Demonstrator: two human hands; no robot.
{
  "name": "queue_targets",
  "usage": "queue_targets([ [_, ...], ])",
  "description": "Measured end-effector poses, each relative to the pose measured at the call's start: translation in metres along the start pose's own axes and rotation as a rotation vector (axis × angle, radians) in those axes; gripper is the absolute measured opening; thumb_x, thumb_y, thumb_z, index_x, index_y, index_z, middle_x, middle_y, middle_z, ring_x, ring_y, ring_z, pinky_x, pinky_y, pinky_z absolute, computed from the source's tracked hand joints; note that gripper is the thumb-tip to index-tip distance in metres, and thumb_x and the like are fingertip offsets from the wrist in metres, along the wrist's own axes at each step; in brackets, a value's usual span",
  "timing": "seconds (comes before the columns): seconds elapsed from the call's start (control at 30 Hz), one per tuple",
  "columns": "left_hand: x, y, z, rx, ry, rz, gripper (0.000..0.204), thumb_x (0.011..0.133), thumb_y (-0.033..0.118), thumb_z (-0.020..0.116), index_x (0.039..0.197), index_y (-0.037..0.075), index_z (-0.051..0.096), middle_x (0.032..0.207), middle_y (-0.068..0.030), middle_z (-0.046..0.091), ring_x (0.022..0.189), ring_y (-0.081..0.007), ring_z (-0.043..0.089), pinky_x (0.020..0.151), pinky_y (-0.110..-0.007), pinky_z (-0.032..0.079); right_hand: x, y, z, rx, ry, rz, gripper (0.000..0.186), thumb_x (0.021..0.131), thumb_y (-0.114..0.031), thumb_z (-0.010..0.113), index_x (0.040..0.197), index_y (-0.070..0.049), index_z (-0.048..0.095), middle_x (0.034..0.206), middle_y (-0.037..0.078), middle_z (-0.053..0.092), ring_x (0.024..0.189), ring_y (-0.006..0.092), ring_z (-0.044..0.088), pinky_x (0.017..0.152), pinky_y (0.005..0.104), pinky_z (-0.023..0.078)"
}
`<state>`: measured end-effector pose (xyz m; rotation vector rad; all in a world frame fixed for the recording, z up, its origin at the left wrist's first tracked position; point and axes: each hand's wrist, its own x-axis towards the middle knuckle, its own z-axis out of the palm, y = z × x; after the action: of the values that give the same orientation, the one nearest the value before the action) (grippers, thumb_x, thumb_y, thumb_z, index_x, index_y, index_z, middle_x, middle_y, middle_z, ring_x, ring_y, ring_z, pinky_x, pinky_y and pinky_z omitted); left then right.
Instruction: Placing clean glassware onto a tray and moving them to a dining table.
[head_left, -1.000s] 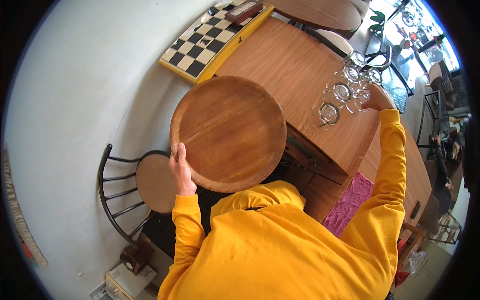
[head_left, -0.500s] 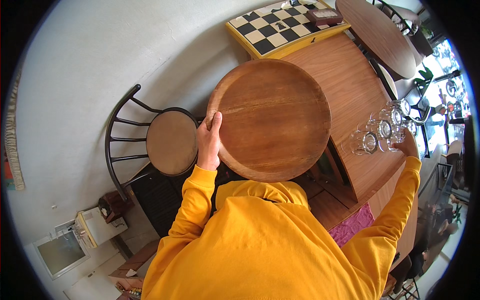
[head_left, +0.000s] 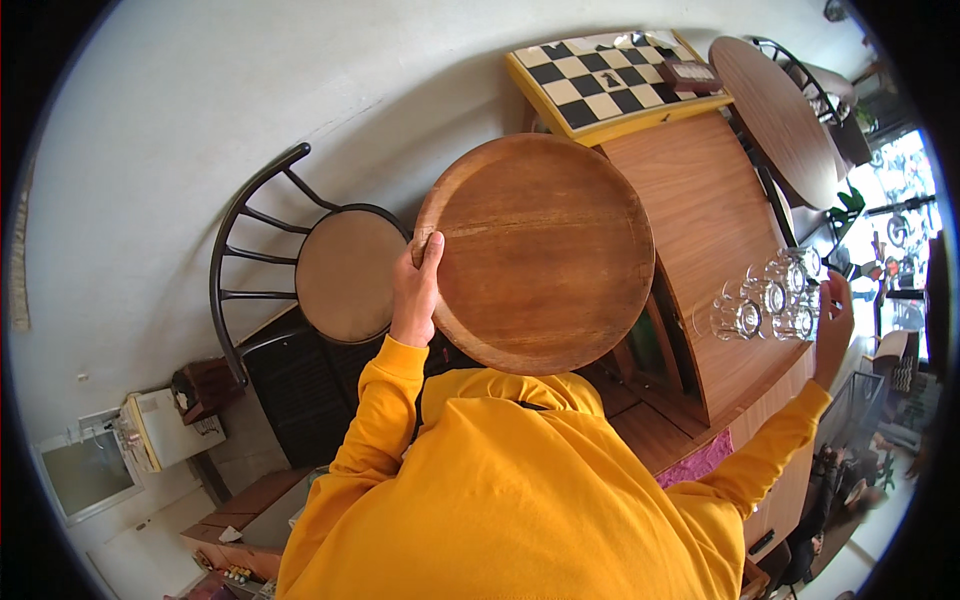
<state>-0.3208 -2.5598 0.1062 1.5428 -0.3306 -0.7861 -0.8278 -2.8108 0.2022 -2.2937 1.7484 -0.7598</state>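
Note:
A large round wooden tray (head_left: 540,255) with a raised rim is held in front of my body, its surface bare. My left hand (head_left: 415,290) grips its left rim, thumb on top and the fingers hidden underneath. On the right side of the wooden table stands a cluster of several clear glasses (head_left: 765,295). My right hand (head_left: 836,325), arm stretched out, is at the right edge of that cluster. Its fingers are bent and somewhat apart, and no glass shows between them. Whether a fingertip touches the nearest glass is hard to make out.
A yellow-edged chessboard box (head_left: 620,85) with a small dark box (head_left: 690,75) on it lies on the wooden table (head_left: 690,190). On the left, a black chair with a beige seat (head_left: 352,272) stands by the wall. An oval table (head_left: 775,120) is farther back at right.
My right hand has drawn off slightly to the right of the glasses, and its fingers are now raised. My left hand still grips the tray. The view has shifted a little.

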Motion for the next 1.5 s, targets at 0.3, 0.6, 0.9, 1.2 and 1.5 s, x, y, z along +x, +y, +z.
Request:
queue_targets([
  [0.3,0.0,0.016,-0.102,-0.061,0.07,-0.044,0.045,0.092,0.037,0.066,0.116,-0.001,0.061,0.108,-0.004,0.063,0.099,-0.0112,0.055,0.087,-0.025,0.043,-0.064,-0.246,0.201,0.779,-0.23,0.029,0.019,0.099,-0.016,0.051,0.108,-0.004,0.064,0.079,-0.001,0.059,0.071,0.0059,0.053,0.065,0.0217,0.043],
  [0.6,-0.006,0.015,-0.208,-0.096,0.27,0.028,0.046,0.09,0.038,0.067,0.113,-0.002,0.061,0.102,-0.0045,0.064,0.093,-0.0108,0.055,0.084,-0.024,0.042,-0.12,-0.4,0.286,1.13,-0.569,0.147,0.037,0.103,-0.031,0.047,0.119,0.001,0.057,0.108,0.001,0.059,0.101,0.008,0.049,0.091,0.0222,0.039],
  [0.9,-0.03,0.014,-0.263,-0.066,0.493,0.029,0.042,0.095,0.037,0.061,0.106,-0.003,0.064,0.095,-0.0036,0.063,0.089,-0.0074,0.053,0.079,-0.023,0.042,-0.129,-0.457,0.332,1.216,-0.898,-0.031,0.037,0.102,-0.031,0.049,0.121,0.0,0.056,0.107,0.0,0.057,0.1,0.0084,0.048,0.091,0.0234,0.039],
  [1.2,-0.087,0.006,-0.271,0.013,0.723,0.122,0.05,0.1,0.042,0.049,0.104,-0.005,0.065,0.089,-0.002,0.062,0.083,-0.0081,0.053,0.074,-0.024,0.044,-0.133,-0.504,0.346,1.19,-1.034,-0.294,0.037,0.101,-0.033,0.05,0.105,0.003,0.057,0.086,-0.001,0.05,0.082,0.0094,0.041,0.075,0.0239,0.037],
  [1.5,-0.119,0.008,-0.322,-0.035,0.882,0.098,0.051,0.098,0.045,0.05,0.111,-0.003,0.066,0.097,-0.0028,0.065,0.09,-0.0096,0.057,0.082,-0.024,0.045,-0.186,-0.564,0.337,1.204,-1.091,-0.391,0.044,0.1,-0.037,0.05,0.114,0.004,0.058,0.105,0.006,0.06,0.096,0.0153,0.051,0.09,0.0291,0.04],
])
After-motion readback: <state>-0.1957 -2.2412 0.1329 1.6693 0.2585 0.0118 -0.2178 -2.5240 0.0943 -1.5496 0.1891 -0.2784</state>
